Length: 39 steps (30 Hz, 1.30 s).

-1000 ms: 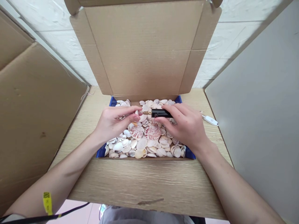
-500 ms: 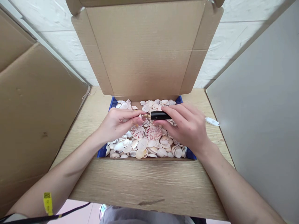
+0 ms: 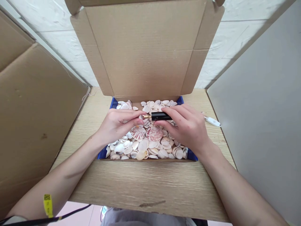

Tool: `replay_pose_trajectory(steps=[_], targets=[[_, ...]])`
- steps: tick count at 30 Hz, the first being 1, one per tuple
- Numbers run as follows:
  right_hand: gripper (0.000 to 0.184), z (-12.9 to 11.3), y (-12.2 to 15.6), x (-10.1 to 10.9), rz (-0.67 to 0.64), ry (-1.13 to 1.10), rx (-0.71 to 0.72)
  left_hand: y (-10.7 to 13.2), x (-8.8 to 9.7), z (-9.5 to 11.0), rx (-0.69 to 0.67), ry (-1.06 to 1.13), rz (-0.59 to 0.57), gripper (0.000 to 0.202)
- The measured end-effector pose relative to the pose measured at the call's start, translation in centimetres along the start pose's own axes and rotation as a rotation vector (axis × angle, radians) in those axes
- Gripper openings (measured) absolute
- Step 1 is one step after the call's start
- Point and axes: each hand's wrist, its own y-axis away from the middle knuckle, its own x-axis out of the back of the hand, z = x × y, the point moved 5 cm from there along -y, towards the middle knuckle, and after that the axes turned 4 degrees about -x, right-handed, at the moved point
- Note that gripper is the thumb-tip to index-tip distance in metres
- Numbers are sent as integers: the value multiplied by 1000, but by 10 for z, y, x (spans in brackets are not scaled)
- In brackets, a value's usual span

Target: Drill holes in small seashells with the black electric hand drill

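Observation:
An open cardboard box [image 3: 145,50] with blue inner walls lies on the wooden table, filled with several white, pink and red-striped seashells [image 3: 147,142]. Above the shells, my right hand [image 3: 187,127] is closed round a small black cylindrical tool [image 3: 160,116] with a gold tip pointing left. My left hand [image 3: 116,124] pinches something small at that gold tip; what it holds is too small to name. Both hands hover over the middle of the box.
The box lid stands upright at the back. A cardboard sheet [image 3: 35,103] leans on the left and a grey panel [image 3: 261,110] on the right. A white cable switch [image 3: 213,121] lies right of the box. Bare wooden table [image 3: 150,188] stretches in front.
Both hands with the black tool have shifted only slightly; the grip looks the same.

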Motion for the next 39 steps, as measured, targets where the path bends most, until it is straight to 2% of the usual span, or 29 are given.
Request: replay_pose_trajectory(steps=[15, 28, 39], targets=[[32, -2, -1, -5, -125, -21, -5, 1, -2, 0, -135, 16, 29, 29], [34, -2, 1, -10, -194, -48, -9, 1, -5, 1, -98, -3, -21, 25], [33, -2, 1, -9, -155, -49, -5, -1, -2, 1, -15, -25, 14, 28]])
